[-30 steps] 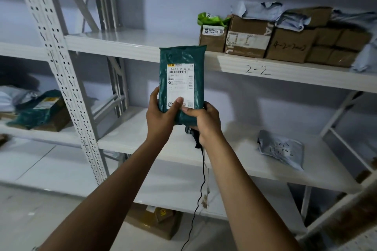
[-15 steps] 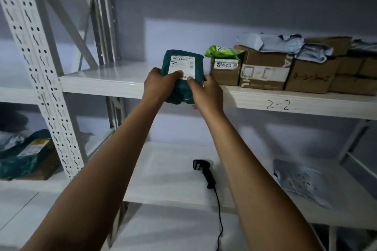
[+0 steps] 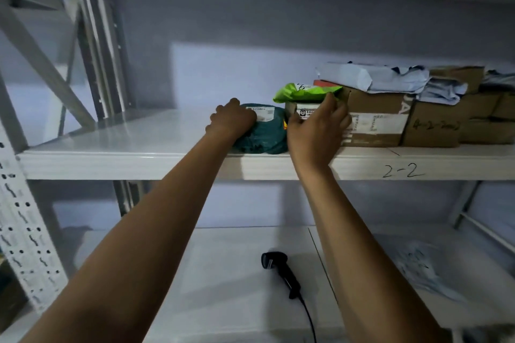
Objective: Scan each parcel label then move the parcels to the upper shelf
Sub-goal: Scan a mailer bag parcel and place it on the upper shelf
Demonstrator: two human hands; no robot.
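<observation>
A dark green parcel (image 3: 263, 133) with a white label lies on the upper shelf (image 3: 133, 166), just left of a small cardboard box (image 3: 305, 111). My left hand (image 3: 231, 120) rests on the parcel's left top with its fingers curled over it. My right hand (image 3: 317, 127) is off the parcel. Its thumb is beside the parcel's right edge and its fingers lie spread against the small box's front. The black corded scanner (image 3: 281, 273) lies on the lower shelf (image 3: 217, 273) between my arms.
A lime green bag (image 3: 303, 92) sits on the small box. Right of it stand several brown cartons (image 3: 373, 120) topped with grey mailers (image 3: 370, 78). A grey mailer (image 3: 418, 264) lies at the lower shelf's right. A perforated upright (image 3: 25, 220) stands at the left.
Both hands lifted the green parcel from chest height and laid it on the upper shelf. The right hand then let go and moved right to the small box. The scanner stayed on the lower shelf.
</observation>
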